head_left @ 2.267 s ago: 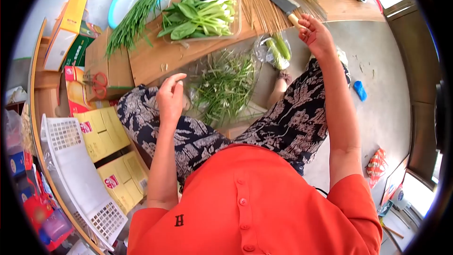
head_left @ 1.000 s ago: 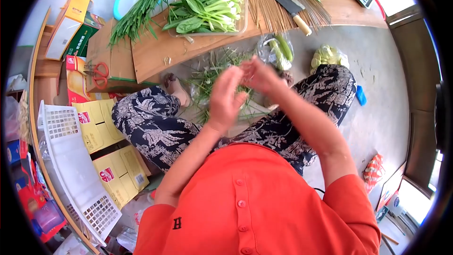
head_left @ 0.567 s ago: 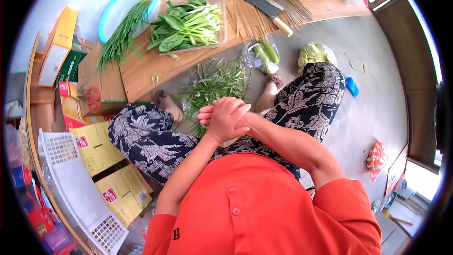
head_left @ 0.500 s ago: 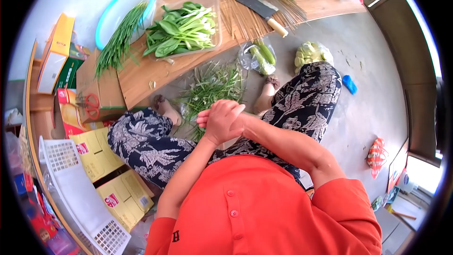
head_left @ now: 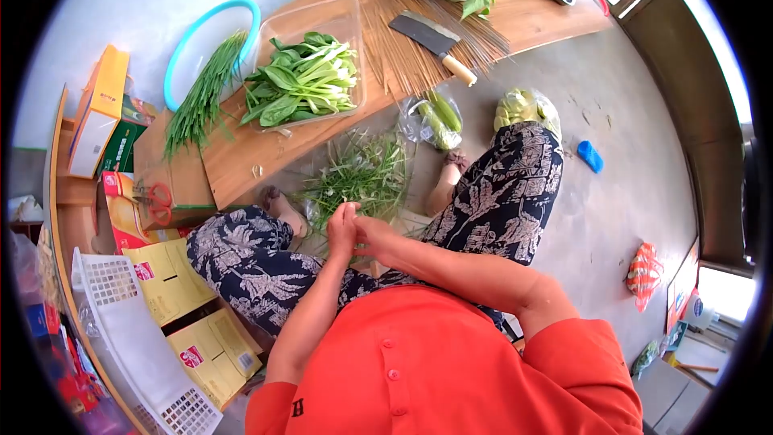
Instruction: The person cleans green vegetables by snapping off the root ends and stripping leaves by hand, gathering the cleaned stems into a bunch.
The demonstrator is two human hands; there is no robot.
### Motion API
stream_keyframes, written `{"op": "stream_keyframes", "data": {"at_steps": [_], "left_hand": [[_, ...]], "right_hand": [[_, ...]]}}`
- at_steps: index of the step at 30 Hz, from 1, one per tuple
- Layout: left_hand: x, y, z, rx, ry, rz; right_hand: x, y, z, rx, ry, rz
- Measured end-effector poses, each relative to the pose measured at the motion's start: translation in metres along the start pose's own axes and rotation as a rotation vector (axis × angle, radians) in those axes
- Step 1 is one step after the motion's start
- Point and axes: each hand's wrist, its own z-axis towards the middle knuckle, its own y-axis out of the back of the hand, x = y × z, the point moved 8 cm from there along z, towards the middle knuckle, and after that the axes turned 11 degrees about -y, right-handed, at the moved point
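Observation:
My left hand (head_left: 341, 229) and my right hand (head_left: 378, 240) meet over my lap, between my knees. The left one is closed, its fingers drawn together and pointing up. Curled fingers of the right hand press against its side. No object shows in either hand, though the inner sides of the fingers are hidden. Just beyond them on the floor lies a heap of green trimmings (head_left: 362, 173). Farther off, a clear plastic tub (head_left: 360, 52) on the wooden tabletop (head_left: 250, 157) holds leafy greens (head_left: 302, 80). A cleaver (head_left: 425, 34) with a wooden handle lies to its right.
Thin sticks (head_left: 386, 56) spread under the cleaver. Long green stalks (head_left: 208, 93) lean by a blue-rimmed basin (head_left: 171, 60). Bagged vegetables (head_left: 439, 121) and another full bag (head_left: 527, 109) are on the floor. Red-handled scissors (head_left: 161, 201), yellow cartons (head_left: 213, 350) and a white rack (head_left: 133, 330) stand left.
My hands have gone from clasped, with the left over the right, to side by side with fingers touching. They have shifted slightly left and down in view. The whole view has tilted a little.

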Motion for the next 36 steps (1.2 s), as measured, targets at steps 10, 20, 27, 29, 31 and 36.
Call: {"op": "stream_keyframes", "data": {"at_steps": [10, 20, 27, 29, 31, 36], "left_hand": [[0.036, -0.005, 0.011, -0.207, -0.021, 0.021], [0.022, -0.002, 0.039, -0.413, -0.252, 0.048], [-0.017, 0.148, 0.093, -0.701, -0.209, 0.509], [0.002, 0.172, 0.110, -0.720, -0.171, 0.686], [0.018, 0.178, 0.111, -0.702, -0.109, 0.713], [-0.002, 0.111, 0.092, -0.436, -0.363, 0.791]], "right_hand": [[0.017, 0.002, -0.016, 0.053, 0.051, -0.189], [0.038, 0.038, -0.022, -0.050, 0.071, -0.167], [0.056, 0.053, -0.020, -0.008, 0.096, -0.133], [0.058, 0.046, -0.020, -0.012, 0.098, -0.146], [0.053, 0.042, -0.019, -0.021, 0.091, -0.160], [0.046, 0.025, -0.015, -0.040, 0.054, -0.230]]}}
